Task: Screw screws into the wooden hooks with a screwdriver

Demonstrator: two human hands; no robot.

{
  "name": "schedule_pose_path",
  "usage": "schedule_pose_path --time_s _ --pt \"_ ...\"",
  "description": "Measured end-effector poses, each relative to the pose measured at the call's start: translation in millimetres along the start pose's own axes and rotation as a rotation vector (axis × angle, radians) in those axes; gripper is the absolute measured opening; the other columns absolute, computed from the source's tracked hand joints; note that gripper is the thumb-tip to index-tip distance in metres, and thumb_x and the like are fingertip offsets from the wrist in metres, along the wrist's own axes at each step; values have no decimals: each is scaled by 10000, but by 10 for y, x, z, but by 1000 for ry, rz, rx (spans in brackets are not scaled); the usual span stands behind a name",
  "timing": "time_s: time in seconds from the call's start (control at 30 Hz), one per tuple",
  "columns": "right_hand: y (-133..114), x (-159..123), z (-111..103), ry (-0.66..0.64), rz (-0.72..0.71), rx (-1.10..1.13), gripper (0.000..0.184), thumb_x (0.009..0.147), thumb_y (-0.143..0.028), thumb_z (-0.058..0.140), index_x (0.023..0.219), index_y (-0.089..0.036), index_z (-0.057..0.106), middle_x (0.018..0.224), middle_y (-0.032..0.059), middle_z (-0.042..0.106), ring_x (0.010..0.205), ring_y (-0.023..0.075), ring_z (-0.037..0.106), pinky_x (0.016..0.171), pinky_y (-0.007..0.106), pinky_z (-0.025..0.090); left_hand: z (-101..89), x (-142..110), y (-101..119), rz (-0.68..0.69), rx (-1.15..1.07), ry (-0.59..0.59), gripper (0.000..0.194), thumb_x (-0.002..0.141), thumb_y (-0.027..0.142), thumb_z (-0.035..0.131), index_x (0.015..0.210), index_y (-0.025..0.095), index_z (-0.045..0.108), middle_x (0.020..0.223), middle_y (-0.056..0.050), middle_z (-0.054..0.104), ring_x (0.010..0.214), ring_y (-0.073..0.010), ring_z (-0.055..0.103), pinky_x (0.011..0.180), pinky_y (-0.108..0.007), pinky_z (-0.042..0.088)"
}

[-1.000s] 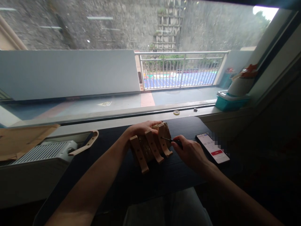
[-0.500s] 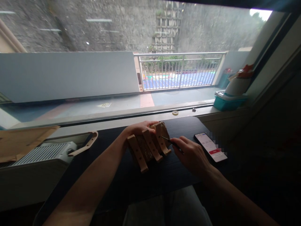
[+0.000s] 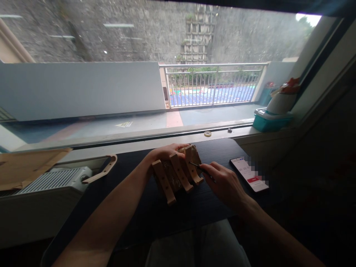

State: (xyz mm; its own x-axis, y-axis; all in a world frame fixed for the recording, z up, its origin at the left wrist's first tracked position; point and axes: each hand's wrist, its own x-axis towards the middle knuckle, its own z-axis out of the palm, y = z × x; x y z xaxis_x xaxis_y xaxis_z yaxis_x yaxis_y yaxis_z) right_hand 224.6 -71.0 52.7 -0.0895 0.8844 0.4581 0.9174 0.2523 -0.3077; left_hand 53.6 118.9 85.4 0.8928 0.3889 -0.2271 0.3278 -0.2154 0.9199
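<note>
Three pale wooden hooks [image 3: 178, 173] with drilled holes lean side by side against a brown, shiny-wrapped block [image 3: 172, 173] on the dark table. My left hand [image 3: 168, 151] is closed over the top of the block, its fingertips by the upper part of the rightmost hook [image 3: 191, 165]; some of its fingers are hidden. Pinched in my right hand [image 3: 222, 180] is a slim dark-handled tool [image 3: 204, 170], held like a pen. Its thin tip meets the front of the rightmost hook near the upper hole. The exact kind of tip is too small to make out.
A phone [image 3: 249, 174] lies right of my right hand. Another wooden hook [image 3: 102, 171] rests at the table's left edge, beside cardboard [image 3: 30, 167] and a white radiator [image 3: 58, 180]. On the sill are a tape roll [image 3: 207, 133] and a teal box [image 3: 271, 120].
The tool in my right hand has shifted very slightly, its tip staying at the rightmost hook. My left hand keeps its hold; the whole view has moved a little.
</note>
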Motion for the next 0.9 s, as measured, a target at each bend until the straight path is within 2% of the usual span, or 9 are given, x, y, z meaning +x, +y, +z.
schedule_pose_path --time_s 0.17,0.37,0.57,0.7,0.9 --pt "-2 0 5 -11 -3 6 252 902 -213 435 1096 -208 595 888 33 617 772 142 573 665 245 386 6 -10 -9 -11 -12 22 823 655 388 714 1370 170 370 1377 -107 459 1216 -306 448 1006 -372 354" --pt "-9 -25 -16 -50 -74 -35 252 892 -161 435 1077 -198 603 862 29 609 742 138 559 647 243 380 11 -4 -22 15 -7 -4 764 690 368 688 1366 189 380 1347 -91 495 1197 -289 475 990 -362 372" --pt "42 14 -50 -74 -21 -81 248 911 -187 416 1086 -211 590 895 32 630 740 128 578 645 235 387 6 12 -41 4 73 34 755 695 389 682 1362 200 382 1411 -68 428 1245 -267 432 1026 -330 337" --pt "45 22 -28 -84 -33 -161 236 921 -217 408 1064 -199 595 834 26 631 678 128 566 586 242 351 14 15 -22 -13 111 37 762 708 393 674 1374 188 365 1398 -72 445 1241 -276 437 1010 -321 352" --pt "-48 59 -40 -110 -77 -270 229 901 -148 403 950 -191 623 723 15 618 611 137 548 539 265 290 69 23 20 -23 185 38 781 716 379 670 1395 201 327 1351 -63 502 1236 -282 444 996 -317 352"
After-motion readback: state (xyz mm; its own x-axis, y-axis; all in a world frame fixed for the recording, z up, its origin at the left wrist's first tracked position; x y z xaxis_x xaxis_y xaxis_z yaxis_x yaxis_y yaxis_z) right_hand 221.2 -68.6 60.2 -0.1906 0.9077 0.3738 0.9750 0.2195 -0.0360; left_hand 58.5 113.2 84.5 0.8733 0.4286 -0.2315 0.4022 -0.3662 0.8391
